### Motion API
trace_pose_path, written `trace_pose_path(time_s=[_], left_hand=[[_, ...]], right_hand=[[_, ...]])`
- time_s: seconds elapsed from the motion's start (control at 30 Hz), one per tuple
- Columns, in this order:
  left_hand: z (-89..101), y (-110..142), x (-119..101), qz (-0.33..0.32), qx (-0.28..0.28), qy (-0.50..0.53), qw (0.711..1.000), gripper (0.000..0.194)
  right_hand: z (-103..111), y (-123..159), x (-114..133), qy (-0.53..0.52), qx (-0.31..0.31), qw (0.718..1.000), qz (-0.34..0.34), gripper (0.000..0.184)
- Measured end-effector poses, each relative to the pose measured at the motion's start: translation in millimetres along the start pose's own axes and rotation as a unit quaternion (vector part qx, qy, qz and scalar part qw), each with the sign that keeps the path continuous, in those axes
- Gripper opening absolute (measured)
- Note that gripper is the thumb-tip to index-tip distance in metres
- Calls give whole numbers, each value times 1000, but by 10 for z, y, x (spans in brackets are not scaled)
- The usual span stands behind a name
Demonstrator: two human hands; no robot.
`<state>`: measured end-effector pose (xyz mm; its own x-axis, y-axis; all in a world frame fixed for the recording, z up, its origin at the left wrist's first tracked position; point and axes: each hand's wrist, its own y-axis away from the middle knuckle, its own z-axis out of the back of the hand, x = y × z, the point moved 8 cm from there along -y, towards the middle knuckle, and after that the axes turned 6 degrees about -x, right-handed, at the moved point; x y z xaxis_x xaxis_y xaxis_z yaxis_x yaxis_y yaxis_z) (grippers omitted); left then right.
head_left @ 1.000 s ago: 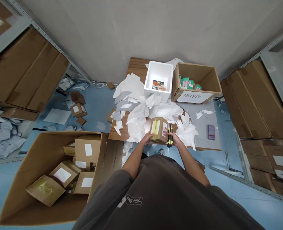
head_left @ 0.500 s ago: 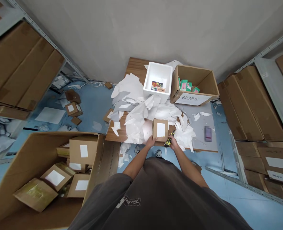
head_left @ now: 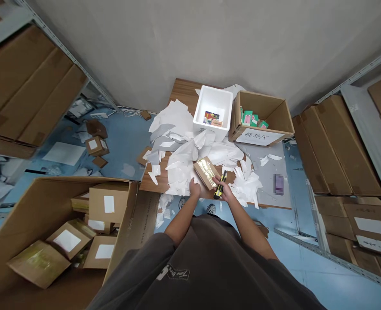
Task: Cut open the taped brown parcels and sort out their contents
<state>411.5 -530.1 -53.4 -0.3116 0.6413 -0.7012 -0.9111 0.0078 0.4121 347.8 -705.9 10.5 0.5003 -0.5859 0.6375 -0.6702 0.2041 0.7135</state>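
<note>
The right hand (head_left: 225, 192) clasps a black-and-yellow cutter (head_left: 220, 185), fingertips against the small box (head_left: 206, 171); the left hand's (head_left: 195, 188) grip, around seven o'clock, I can't tell. The box has turned, bringing its taped face up; white bin (head_left: 199, 105) at twelve.

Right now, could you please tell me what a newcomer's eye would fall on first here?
Probably the large open carton at lower left, holding smaller taped boxes. Next, the yellow-and-black cutter in the right hand, beside a small box at the table's near edge, with torn white paper strewn around.
</note>
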Motion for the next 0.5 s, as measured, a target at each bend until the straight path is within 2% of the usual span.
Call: trace_pose_path(time_s=[0.07, 0.13, 0.2, 0.27, 0.4, 0.5], left_hand=[[256, -133, -93, -27, -52, -35, 998, 71], [374, -241, -319, -117, -41, -94, 988, 80], [339, -304, -541, -201, 26, -165, 965, 107], [275, -352, -687, -239, 87, -224, 941, 126], [177, -433, -873, -262, 156, -299, 904, 130], [122, -468, -946, -254, 187, -325, 891, 134]], right_hand=[[39, -5, 2, -8, 10, 1000, 2, 51], [51, -2, -3, -2, 14, 1000, -4, 52], [29, 14, -14, 15, 14, 1000, -3, 53], [-20, 42, -14, 43, 15, 999, 10, 55], [-105, 60, 109, 127, -9, 990, 62, 52], [-125, -25, 331, 240, -60, 965, 87, 53]])
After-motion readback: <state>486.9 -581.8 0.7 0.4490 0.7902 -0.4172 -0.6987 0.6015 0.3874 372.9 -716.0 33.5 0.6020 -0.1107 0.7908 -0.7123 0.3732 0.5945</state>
